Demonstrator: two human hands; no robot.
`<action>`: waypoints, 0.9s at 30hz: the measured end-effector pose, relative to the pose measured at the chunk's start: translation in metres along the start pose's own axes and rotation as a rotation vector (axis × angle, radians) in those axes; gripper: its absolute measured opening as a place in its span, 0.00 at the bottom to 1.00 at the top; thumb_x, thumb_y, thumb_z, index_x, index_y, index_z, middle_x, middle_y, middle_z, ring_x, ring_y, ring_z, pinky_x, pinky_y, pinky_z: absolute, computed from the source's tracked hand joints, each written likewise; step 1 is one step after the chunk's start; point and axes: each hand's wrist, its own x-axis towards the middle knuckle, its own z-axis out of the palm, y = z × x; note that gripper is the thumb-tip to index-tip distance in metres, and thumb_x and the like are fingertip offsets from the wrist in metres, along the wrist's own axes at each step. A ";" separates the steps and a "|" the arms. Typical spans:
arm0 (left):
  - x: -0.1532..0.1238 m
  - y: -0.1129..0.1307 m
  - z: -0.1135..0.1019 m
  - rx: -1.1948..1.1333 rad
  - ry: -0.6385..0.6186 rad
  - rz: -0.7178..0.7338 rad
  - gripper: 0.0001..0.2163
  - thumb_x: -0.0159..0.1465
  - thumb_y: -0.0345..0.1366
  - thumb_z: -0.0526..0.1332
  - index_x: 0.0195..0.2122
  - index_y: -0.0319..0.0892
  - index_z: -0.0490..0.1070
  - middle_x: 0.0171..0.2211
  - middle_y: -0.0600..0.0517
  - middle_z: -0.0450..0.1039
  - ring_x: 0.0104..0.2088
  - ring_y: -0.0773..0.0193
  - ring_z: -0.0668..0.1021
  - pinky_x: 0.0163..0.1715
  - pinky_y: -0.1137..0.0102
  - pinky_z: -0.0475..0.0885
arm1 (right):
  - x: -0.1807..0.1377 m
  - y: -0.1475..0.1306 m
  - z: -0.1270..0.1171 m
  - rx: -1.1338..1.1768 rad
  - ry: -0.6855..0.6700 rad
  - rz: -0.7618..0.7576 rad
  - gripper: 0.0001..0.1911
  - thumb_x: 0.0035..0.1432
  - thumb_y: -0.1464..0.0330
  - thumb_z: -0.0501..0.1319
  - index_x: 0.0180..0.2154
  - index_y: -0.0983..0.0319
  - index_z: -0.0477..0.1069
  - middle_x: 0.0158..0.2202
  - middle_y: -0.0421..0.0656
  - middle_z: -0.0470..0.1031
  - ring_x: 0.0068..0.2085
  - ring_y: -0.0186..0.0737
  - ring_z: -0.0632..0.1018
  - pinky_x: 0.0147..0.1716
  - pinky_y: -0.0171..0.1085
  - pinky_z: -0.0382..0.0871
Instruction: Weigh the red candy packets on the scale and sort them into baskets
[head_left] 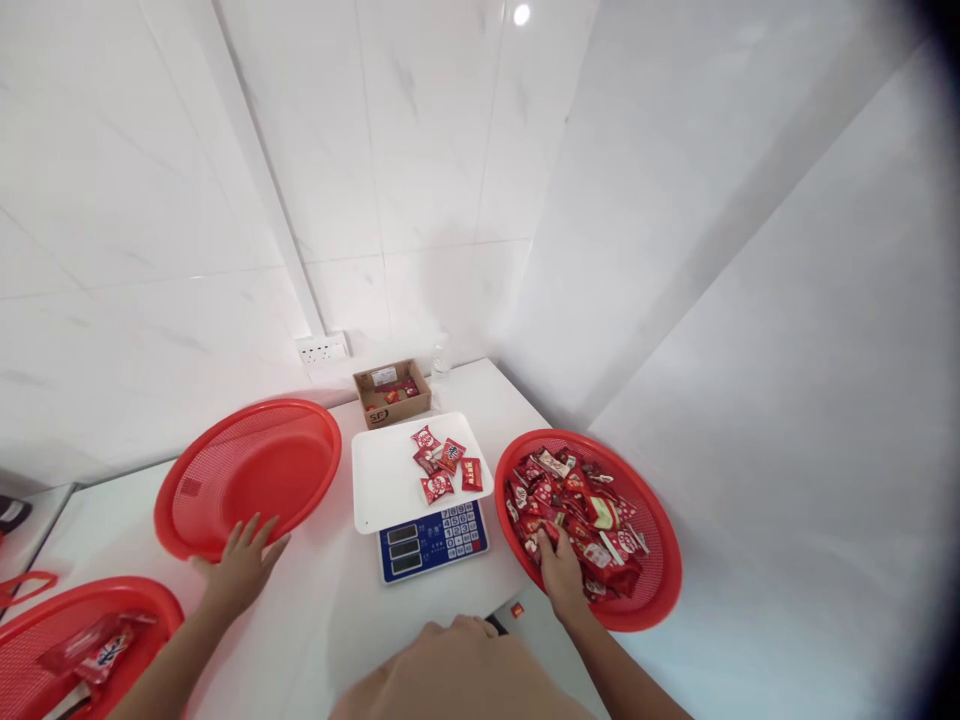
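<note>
My left hand (244,565) is open with its fingers spread, at the near rim of a red plastic basket (247,485) that holds nothing. My right hand (561,570) reaches into another red basket (670,545) at the right, heaped with small red candy packets (577,500). Its thumb and fingers are closed on a red candy packet (551,531). Between the baskets stands a blue digital scale (433,542) with a white weighing tray (386,475). Several red packets (450,456) lie on the tray's right half.
Behind the scale are a small cardboard box (405,405) with red packets inside and a clear bottle (440,357). A third red basket (154,600) with packaging stands at the lower left. White walls (442,150) border the table. One small packet (517,609) lies below the table edge.
</note>
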 end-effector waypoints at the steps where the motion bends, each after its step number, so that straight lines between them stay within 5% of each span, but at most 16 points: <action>1: 0.001 0.013 0.003 0.004 -0.017 -0.032 0.22 0.61 0.47 0.48 0.55 0.48 0.65 0.60 0.43 0.60 0.61 0.45 0.59 0.53 0.37 0.48 | 0.000 0.000 0.000 0.002 0.003 0.001 0.29 0.48 0.55 0.52 0.46 0.66 0.69 0.44 0.52 0.74 0.47 0.49 0.73 0.48 0.42 0.63; 6: 0.004 0.079 0.011 -0.058 -0.048 0.136 0.26 0.64 0.46 0.44 0.61 0.41 0.54 0.63 0.41 0.54 0.62 0.50 0.58 0.57 0.42 0.46 | 0.000 0.000 0.001 -0.006 0.006 -0.013 0.28 0.47 0.55 0.51 0.45 0.65 0.70 0.42 0.51 0.75 0.46 0.49 0.73 0.47 0.42 0.64; 10: 0.009 0.142 0.014 -0.089 0.027 0.391 0.26 0.64 0.46 0.47 0.61 0.40 0.55 0.64 0.40 0.50 0.64 0.51 0.54 0.60 0.49 0.48 | -0.001 -0.001 0.000 -0.023 -0.009 -0.014 0.30 0.47 0.54 0.51 0.46 0.67 0.69 0.45 0.53 0.74 0.47 0.49 0.73 0.48 0.43 0.62; 17: 0.020 0.239 0.019 -0.138 -0.143 0.716 0.18 0.63 0.40 0.51 0.55 0.50 0.63 0.61 0.47 0.57 0.62 0.54 0.57 0.59 0.54 0.52 | -0.001 0.001 0.000 -0.012 0.020 0.020 0.29 0.48 0.54 0.52 0.46 0.66 0.69 0.43 0.51 0.75 0.48 0.50 0.72 0.48 0.42 0.63; 22: 0.024 0.251 0.020 -0.140 -0.170 0.675 0.17 0.58 0.27 0.52 0.46 0.48 0.68 0.51 0.47 0.65 0.49 0.58 0.70 0.47 0.63 0.67 | -0.001 0.000 -0.001 -0.035 -0.012 0.016 0.32 0.47 0.53 0.51 0.48 0.68 0.67 0.45 0.53 0.73 0.48 0.49 0.72 0.49 0.42 0.62; 27: 0.039 0.212 0.003 -0.169 -0.051 0.549 0.21 0.55 0.23 0.50 0.49 0.45 0.66 0.51 0.46 0.63 0.50 0.59 0.68 0.50 0.65 0.65 | -0.003 -0.004 -0.002 -0.038 -0.018 0.016 0.31 0.48 0.54 0.51 0.47 0.68 0.67 0.46 0.53 0.73 0.48 0.50 0.72 0.49 0.43 0.62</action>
